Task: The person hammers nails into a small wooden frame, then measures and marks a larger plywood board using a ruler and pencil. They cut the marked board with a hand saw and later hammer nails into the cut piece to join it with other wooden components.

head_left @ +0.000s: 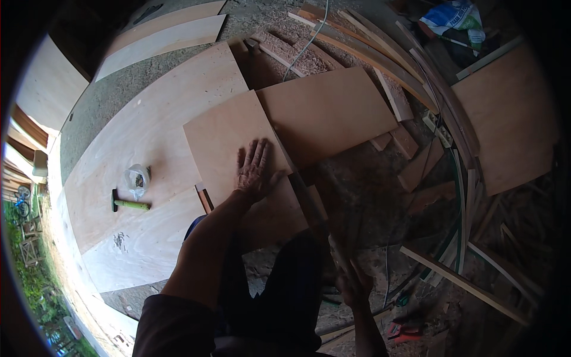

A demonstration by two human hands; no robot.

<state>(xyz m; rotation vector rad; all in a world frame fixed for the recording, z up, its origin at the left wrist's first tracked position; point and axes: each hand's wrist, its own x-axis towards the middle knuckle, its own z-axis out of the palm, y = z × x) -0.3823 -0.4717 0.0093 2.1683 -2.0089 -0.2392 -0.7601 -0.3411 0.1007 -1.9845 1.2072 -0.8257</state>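
My left hand [257, 169] lies flat with spread fingers on a light plywood panel [221, 128]. Lower right, in shadow, my right hand [355, 285] is wrapped round the handle of what looks like a handsaw. The dark saw blade [310, 207] runs up and left from that hand to the panel's right edge, just right of my left hand. Whether its teeth are in the wood is too dark to tell. Another plywood piece [327, 110] extends to the right beyond that edge. Part of the panel lies close above my legs.
A large plywood sheet [148, 119] spreads out on the left, bearing a hammer [131, 204] with a green handle and a clear plastic container [137, 178] of small pieces. Timber strips [375, 47] and offcuts [422, 166] clutter the right. A red tool [404, 332] lies lower right.
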